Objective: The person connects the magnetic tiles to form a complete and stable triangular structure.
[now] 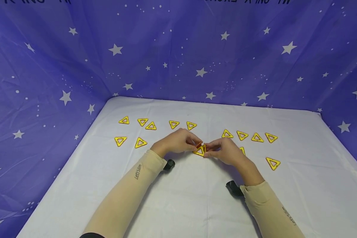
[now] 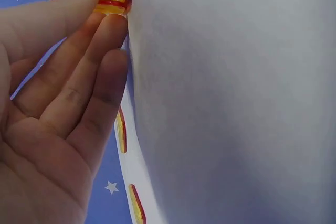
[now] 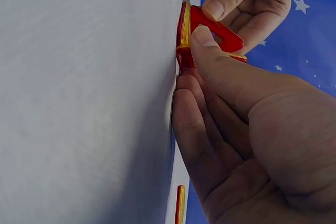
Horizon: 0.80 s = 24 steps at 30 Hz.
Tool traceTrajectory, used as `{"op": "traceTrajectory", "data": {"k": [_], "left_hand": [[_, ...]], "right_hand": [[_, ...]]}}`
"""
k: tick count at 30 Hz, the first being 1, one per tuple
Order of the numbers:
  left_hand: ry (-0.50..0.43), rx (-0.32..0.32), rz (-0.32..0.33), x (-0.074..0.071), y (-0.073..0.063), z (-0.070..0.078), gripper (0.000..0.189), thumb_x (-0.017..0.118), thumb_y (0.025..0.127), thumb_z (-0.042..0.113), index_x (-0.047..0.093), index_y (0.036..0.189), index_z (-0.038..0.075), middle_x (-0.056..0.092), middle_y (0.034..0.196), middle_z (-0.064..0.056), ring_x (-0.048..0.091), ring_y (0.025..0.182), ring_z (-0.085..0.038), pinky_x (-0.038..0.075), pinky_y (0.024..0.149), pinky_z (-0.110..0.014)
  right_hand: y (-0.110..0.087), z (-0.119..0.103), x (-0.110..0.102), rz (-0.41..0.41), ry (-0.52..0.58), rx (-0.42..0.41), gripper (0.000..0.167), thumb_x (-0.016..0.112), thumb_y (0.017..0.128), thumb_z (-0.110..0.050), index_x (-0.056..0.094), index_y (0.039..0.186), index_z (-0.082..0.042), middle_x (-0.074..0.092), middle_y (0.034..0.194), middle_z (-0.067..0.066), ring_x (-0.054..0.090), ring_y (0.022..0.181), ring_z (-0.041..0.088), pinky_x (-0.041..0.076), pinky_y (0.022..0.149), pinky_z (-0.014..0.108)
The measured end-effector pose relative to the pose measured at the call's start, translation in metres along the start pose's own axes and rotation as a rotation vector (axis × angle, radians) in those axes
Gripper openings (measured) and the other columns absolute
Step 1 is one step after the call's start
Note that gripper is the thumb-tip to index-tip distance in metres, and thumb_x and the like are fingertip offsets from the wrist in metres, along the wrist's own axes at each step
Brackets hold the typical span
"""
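The left hand (image 1: 180,140) and the right hand (image 1: 226,151) both pinch small triangles (image 1: 199,154), which are shiny, hollow in the middle, yellow and red, at the desk (image 1: 196,198).

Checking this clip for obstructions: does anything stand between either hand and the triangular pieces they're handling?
Nothing visible does: the left hand and right hand both pinch the triangular pieces directly. The other yellow triangles lie beyond or beside the hands.
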State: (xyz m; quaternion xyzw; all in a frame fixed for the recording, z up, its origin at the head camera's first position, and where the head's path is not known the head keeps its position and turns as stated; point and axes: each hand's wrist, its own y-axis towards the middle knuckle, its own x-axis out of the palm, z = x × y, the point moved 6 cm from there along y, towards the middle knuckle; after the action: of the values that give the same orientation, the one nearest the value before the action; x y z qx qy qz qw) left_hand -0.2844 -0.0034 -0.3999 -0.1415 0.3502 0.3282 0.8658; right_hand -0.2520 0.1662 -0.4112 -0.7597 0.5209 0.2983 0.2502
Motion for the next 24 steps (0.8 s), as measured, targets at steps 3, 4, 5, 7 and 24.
{"op": "traceTrajectory", "data": {"k": [3,4,5,7,24], "left_hand": [[0.015,0.002,0.002,0.0008,-0.0013,0.0028,0.033,0.075,0.092,0.009,0.073,0.125,0.011,0.073,0.113,0.002,0.067,0.096,-0.005,0.052,0.083,-0.023],[0.017,0.004,0.003,0.001,-0.0015,0.0037,0.033,0.075,0.092,0.009,0.073,0.125,0.011,0.073,0.112,0.002,0.067,0.095,-0.005,0.052,0.083,-0.023],[0.017,0.004,0.004,0.0013,-0.0017,0.0045,0.033,0.075,0.092,0.009,0.073,0.125,0.01,0.073,0.111,0.002,0.067,0.095,-0.005,0.052,0.083,-0.023],[0.021,0.004,0.007,0.0017,-0.0025,0.0063,0.032,0.075,0.092,0.008,0.073,0.125,0.01,0.074,0.11,0.001,0.068,0.094,-0.005,0.052,0.083,-0.023],[-0.009,0.002,0.035,0.0047,-0.0045,0.0064,0.032,0.078,0.089,0.006,0.074,0.12,0.008,0.074,0.108,0.0,0.069,0.092,-0.007,0.053,0.081,-0.023]], "right_hand": [[-0.0001,0.0,0.0003,0.0,-0.001,0.005,0.039,0.086,0.082,-0.022,0.077,0.114,-0.004,0.074,0.09,-0.003,0.067,0.086,0.015,0.053,0.077,0.038],[-0.0001,0.0001,0.0004,0.001,-0.002,0.008,0.038,0.086,0.082,-0.022,0.077,0.114,-0.004,0.074,0.091,-0.003,0.067,0.086,0.015,0.054,0.077,0.038],[-0.0001,0.0002,0.0003,0.002,-0.003,0.01,0.038,0.086,0.082,-0.023,0.077,0.113,-0.004,0.074,0.091,-0.003,0.067,0.086,0.015,0.054,0.077,0.038],[-0.0001,0.0002,0.0005,0.003,-0.001,0.013,0.038,0.086,0.082,-0.023,0.077,0.113,-0.004,0.074,0.091,-0.002,0.067,0.086,0.015,0.054,0.077,0.038],[-0.0004,-0.0018,0.0015,0.016,0.003,0.011,0.03,0.087,0.08,-0.021,0.08,0.106,-0.008,0.075,0.093,-0.001,0.067,0.085,0.015,0.055,0.072,0.035]]}}
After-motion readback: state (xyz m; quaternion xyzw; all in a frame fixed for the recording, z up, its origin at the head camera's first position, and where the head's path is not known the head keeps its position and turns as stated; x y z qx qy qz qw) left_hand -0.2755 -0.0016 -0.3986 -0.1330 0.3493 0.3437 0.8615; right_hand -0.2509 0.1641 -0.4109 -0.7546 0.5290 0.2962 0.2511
